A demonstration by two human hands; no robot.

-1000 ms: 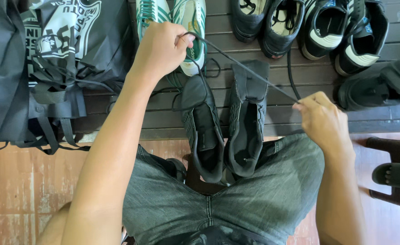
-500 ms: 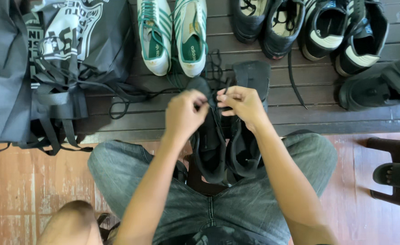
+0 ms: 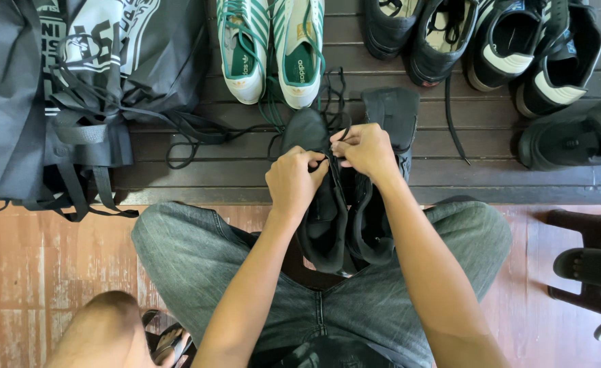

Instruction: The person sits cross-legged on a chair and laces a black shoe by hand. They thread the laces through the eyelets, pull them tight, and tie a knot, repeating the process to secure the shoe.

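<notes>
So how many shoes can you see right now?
9: two black shoes on the lap under both hands, a white-and-green pair on the dark boards, four dark shoes top right, one black shoe at the right edge. More may sit out of frame.

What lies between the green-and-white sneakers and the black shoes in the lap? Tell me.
In the head view, dark wooden boards with loose black laces lie between the green-and-white sneakers and the black shoes.
</notes>
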